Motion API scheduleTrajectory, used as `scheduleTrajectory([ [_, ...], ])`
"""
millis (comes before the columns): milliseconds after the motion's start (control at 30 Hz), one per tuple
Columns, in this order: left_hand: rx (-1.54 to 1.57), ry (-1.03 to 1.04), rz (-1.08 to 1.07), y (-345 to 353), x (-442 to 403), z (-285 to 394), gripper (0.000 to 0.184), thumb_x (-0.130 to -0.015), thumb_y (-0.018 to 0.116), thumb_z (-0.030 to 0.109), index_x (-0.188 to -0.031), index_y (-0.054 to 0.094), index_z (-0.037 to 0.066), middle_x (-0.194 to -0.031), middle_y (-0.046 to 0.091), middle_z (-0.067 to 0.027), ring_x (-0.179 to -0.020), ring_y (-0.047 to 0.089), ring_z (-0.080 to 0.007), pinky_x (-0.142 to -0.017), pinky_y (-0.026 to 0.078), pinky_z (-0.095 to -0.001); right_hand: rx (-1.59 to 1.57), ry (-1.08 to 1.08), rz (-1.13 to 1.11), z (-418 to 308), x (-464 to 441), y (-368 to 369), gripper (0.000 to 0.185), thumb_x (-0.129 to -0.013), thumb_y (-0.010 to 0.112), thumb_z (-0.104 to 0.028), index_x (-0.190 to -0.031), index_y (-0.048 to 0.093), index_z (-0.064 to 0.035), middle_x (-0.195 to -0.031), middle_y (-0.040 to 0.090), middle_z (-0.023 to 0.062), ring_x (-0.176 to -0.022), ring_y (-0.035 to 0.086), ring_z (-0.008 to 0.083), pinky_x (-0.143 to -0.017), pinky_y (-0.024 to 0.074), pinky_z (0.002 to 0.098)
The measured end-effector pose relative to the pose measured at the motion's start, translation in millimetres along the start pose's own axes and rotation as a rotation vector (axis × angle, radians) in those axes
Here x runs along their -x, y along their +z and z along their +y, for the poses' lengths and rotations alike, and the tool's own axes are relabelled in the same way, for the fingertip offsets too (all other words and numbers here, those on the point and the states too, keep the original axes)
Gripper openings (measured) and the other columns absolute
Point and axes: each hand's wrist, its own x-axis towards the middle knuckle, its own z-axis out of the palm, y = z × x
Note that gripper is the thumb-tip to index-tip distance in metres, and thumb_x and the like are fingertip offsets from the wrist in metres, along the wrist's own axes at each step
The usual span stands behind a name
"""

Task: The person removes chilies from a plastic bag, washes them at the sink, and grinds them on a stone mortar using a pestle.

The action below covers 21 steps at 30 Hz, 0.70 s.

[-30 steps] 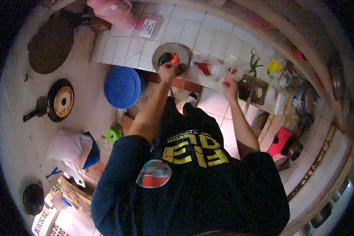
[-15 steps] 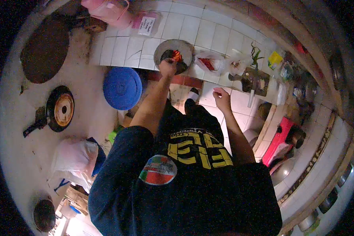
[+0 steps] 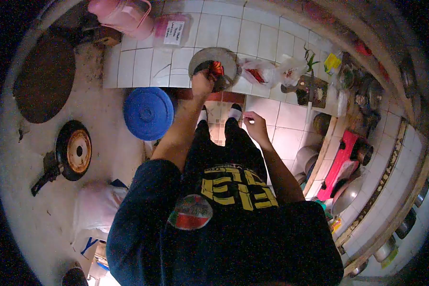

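A round grey stone dish (image 3: 229, 58) sits at the counter's front edge, with red pieces (image 3: 217, 69) in its dark middle. My left hand (image 3: 202, 85) is closed over the dish's near left side, beside the red pieces; what its fingers hold is hidden. My right hand (image 3: 256, 126) hangs in front of the counter, right of my feet. Its fingers are drawn together, and anything between them is too small to tell. Right of the dish lies a clear plastic bag with red contents (image 3: 255, 75), and beside it another pale bag (image 3: 291, 71).
On the right, a dark board (image 3: 301, 90) carries a knife (image 3: 310, 97), near a yellow packet (image 3: 332, 63). Further left are a labelled pink container (image 3: 172, 32) and a pink jug (image 3: 128, 19). A blue round lid (image 3: 148, 113) is below the counter; a pan (image 3: 74, 150) is at left.
My right hand has moved from beside the bags, down and left, away from the counter. My left hand has stayed at the dish. The view has shifted slightly.
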Motion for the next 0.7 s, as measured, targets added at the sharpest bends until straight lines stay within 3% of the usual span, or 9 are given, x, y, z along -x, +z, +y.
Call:
scheduleTrajectory([
  [67, 0.048, 0.034, -0.017, -8.5, 0.6, 4.7, 0.029, -0.078, 0.061, 0.019, -0.105, 0.065, 0.009, -0.090, 0.066, -0.0209, -0.084, 0.064, -0.0383, -0.075, 0.051, -0.0467, 0.061, -0.007, -0.024, -20.3, -7.3, 8.0, 0.022, -0.080, 0.064, -0.008, -0.101, 0.063, -0.0023, -0.089, 0.067, 0.0153, -0.080, 0.066, 0.0271, -0.075, 0.0533, 0.0362],
  [100, 0.052, 0.033, -0.017, -11.9, -0.9, 6.2, 0.029, -0.078, 0.061, 0.019, -0.105, 0.065, 0.009, -0.090, 0.066, -0.0209, -0.084, 0.064, -0.0383, -0.075, 0.051, -0.0467, 0.042, -0.061, -0.075, -31.7, -16.5, 10.2, 0.029, -0.081, 0.063, -0.010, -0.109, 0.060, -0.0047, -0.099, 0.065, 0.0173, -0.092, 0.063, 0.0315, -0.085, 0.0502, 0.0404],
  [167, -0.032, 0.054, -0.076, -17.4, -3.7, 3.2, 0.034, -0.077, 0.060, 0.015, -0.110, 0.063, 0.010, -0.092, 0.065, -0.0209, -0.085, 0.063, -0.0389, -0.075, 0.051, -0.0463, 0.233, -0.290, 0.018, -38.3, -48.1, 27.5, 0.044, -0.080, 0.064, -0.009, -0.122, 0.053, -0.0036, -0.111, 0.060, 0.0168, -0.102, 0.060, 0.0296, -0.089, 0.0473, 0.0400],
  [233, 0.033, 0.150, -0.054, -7.0, -13.0, -22.5, 0.035, -0.075, 0.060, 0.013, -0.110, 0.063, 0.009, -0.093, 0.065, -0.0214, -0.086, 0.063, -0.0389, -0.076, 0.051, -0.0462, 0.350, -0.373, 0.017, -51.4, -85.5, 39.6, 0.061, -0.077, 0.068, -0.016, -0.132, 0.044, -0.0067, -0.126, 0.050, 0.0182, -0.114, 0.050, 0.0346, -0.098, 0.0404, 0.0432],
  [333, 0.125, 0.286, -0.019, 1.8, -24.2, -42.3, 0.040, -0.071, 0.060, 0.008, -0.111, 0.062, 0.007, -0.097, 0.064, -0.0225, -0.088, 0.063, -0.0389, -0.077, 0.051, -0.0454, 0.523, -0.516, 0.033, -77.1, -135.0, 54.1, 0.073, -0.071, 0.073, -0.027, -0.134, 0.041, -0.0100, -0.138, 0.038, 0.0161, -0.125, 0.038, 0.0370, -0.103, 0.0338, 0.0479],
  [433, 0.079, 0.334, -0.064, -3.7, -33.5, -49.9, 0.043, -0.068, 0.061, 0.005, -0.111, 0.062, 0.005, -0.102, 0.063, -0.0233, -0.090, 0.062, -0.0391, -0.079, 0.051, -0.0446, 0.731, -0.486, -0.020, -87.5, -165.7, 68.2, 0.080, -0.066, 0.076, -0.034, -0.134, 0.042, -0.0112, -0.141, 0.034, 0.0139, -0.128, 0.031, 0.0385, -0.104, 0.0300, 0.0523],
  [567, -0.114, 0.281, -0.179, -10.6, -36.9, -45.8, 0.044, -0.067, 0.062, 0.006, -0.111, 0.061, 0.004, -0.103, 0.062, -0.0229, -0.090, 0.062, -0.0390, -0.078, 0.052, -0.0448, 0.885, -0.449, -0.190, -82.5, -184.7, 76.2, 0.082, -0.072, 0.070, -0.041, -0.141, 0.034, -0.0153, -0.143, 0.034, 0.0154, -0.131, 0.027, 0.0424, -0.106, 0.0221, 0.0590],
  [633, -0.155, 0.237, -0.192, -21.9, -35.7, -29.8, 0.043, -0.068, 0.062, 0.008, -0.111, 0.060, 0.004, -0.101, 0.062, -0.0226, -0.090, 0.062, -0.0386, -0.078, 0.052, -0.0453, 0.946, -0.563, -0.052, -68.1, -190.1, 80.8, 0.070, -0.066, 0.075, -0.033, -0.127, 0.050, -0.0112, -0.136, 0.039, 0.0112, -0.123, 0.036, 0.0349, -0.099, 0.0326, 0.0501],
  [700, -0.191, 0.194, -0.199, -27.2, -33.2, -22.9, 0.043, -0.068, 0.063, 0.010, -0.111, 0.060, 0.005, -0.100, 0.063, -0.0224, -0.089, 0.062, -0.0383, -0.077, 0.052, -0.0458, 0.938, -0.605, -0.071, -59.4, -188.6, 76.4, 0.062, -0.069, 0.073, -0.031, -0.124, 0.052, -0.0107, -0.132, 0.043, 0.0112, -0.121, 0.038, 0.0331, -0.098, 0.0337, 0.0482],
])
